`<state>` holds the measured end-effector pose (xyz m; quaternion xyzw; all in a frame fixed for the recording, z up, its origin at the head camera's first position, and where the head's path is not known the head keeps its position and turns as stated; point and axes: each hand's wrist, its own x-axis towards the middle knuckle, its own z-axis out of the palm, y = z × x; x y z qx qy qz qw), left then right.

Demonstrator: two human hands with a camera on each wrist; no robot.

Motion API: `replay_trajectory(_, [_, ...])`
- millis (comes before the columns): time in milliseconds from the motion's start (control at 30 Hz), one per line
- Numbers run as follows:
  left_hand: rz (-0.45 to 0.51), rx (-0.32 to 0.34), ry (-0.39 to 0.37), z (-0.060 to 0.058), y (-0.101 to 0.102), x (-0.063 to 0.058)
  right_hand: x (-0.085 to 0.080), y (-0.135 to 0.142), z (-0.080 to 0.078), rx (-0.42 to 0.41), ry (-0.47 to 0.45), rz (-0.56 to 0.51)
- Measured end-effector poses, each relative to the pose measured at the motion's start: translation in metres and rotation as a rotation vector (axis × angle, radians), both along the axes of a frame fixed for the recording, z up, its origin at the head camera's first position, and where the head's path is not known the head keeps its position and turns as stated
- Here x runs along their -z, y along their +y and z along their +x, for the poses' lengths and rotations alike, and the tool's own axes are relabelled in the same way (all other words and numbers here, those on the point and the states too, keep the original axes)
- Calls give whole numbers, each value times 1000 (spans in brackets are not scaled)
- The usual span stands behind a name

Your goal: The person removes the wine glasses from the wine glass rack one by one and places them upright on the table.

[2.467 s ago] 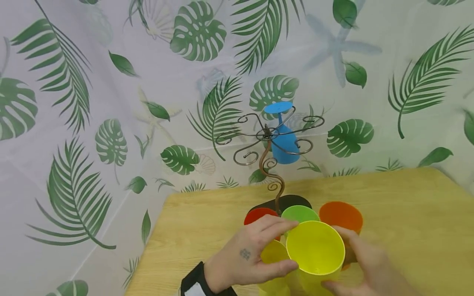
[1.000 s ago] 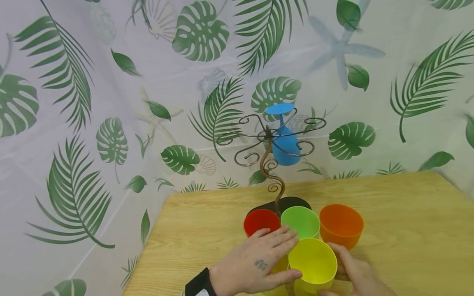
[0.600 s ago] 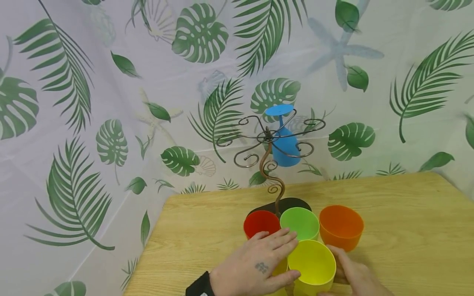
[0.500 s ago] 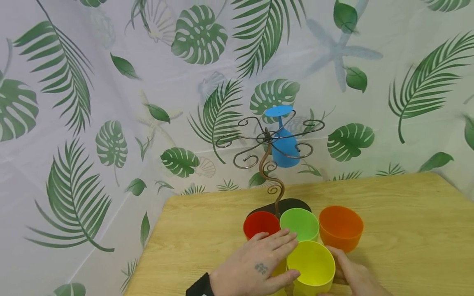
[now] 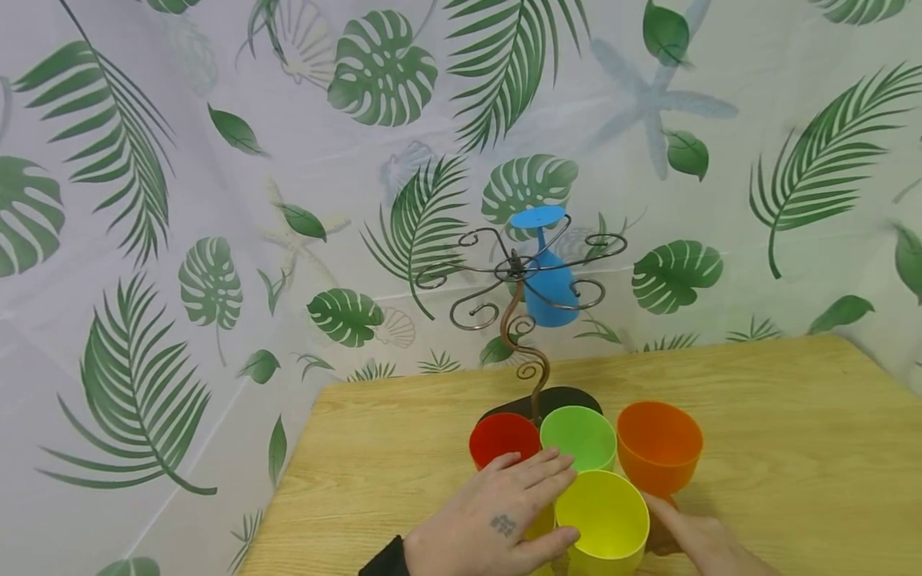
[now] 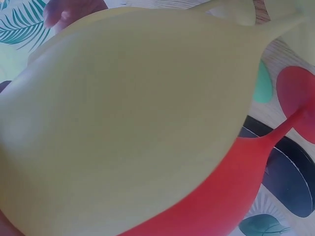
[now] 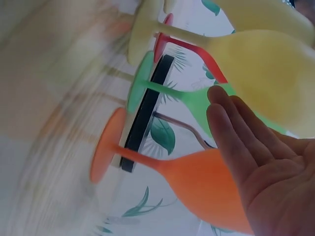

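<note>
Two yellow plastic goblets stand at the table's near side. My left hand [image 5: 497,512] lies across the left yellow goblet [image 5: 542,524], its fingers fairly straight and its thumb at the rim of the right yellow goblet [image 5: 603,516]. My right hand [image 5: 695,540] is at that goblet's right side; in the right wrist view its fingers are extended beside the yellow bowl, not curled round it. Behind them stand a red goblet [image 5: 504,436], a green goblet [image 5: 579,440] and an orange goblet [image 5: 659,444], all upright. A yellow bowl fills most of the left wrist view.
A scrolled metal goblet rack [image 5: 529,352] with a black base [image 5: 576,396] rises behind the goblets. A blue goblet [image 5: 551,288] hangs upside down from it. The wooden table [image 5: 778,448] meets a leaf-patterned wall covering [image 5: 288,144].
The right yellow goblet has come down and stands beside the other one. My right hand has loosened and its thumb has left the bowl's near side. My left hand has shifted slightly.
</note>
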<state>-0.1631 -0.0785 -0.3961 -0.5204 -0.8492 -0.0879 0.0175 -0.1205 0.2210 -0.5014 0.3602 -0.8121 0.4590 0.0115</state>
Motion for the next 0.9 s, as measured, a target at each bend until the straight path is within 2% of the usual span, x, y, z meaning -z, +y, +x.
replay_trajectory(100, [2,-6,-9,1,-1,-1,-5,7,1,10,-85,22])
replay_trajectory(167, [5,-11,-35,1,-1,-3,-12,10,3,51,-103,38])
replay_trajectory(233, [7,-16,-78,0,-1,-5,-20,12,8,128,-21,51])
replay_trajectory(333, [24,-15,-119,-1,-2,-9,-37,10,13,299,191,61])
replay_trajectory(433, [58,-6,-104,-4,-2,-14,-56,7,14,438,385,46])
replay_trajectory(500, [79,-4,-77,-6,-2,-18,-69,8,9,450,467,26])
replay_trajectory(600, [95,-16,-59,-9,-3,-22,-84,13,-3,411,566,-3])
replay_trajectory(700, [102,-30,-68,-13,-4,-25,-96,18,-20,395,623,8])
replay_trajectory(800, [106,-44,-61,-17,-5,-27,-105,22,-36,423,635,51])
replay_trajectory(900, [117,-56,-53,-21,-5,-30,-115,29,-52,444,586,140])
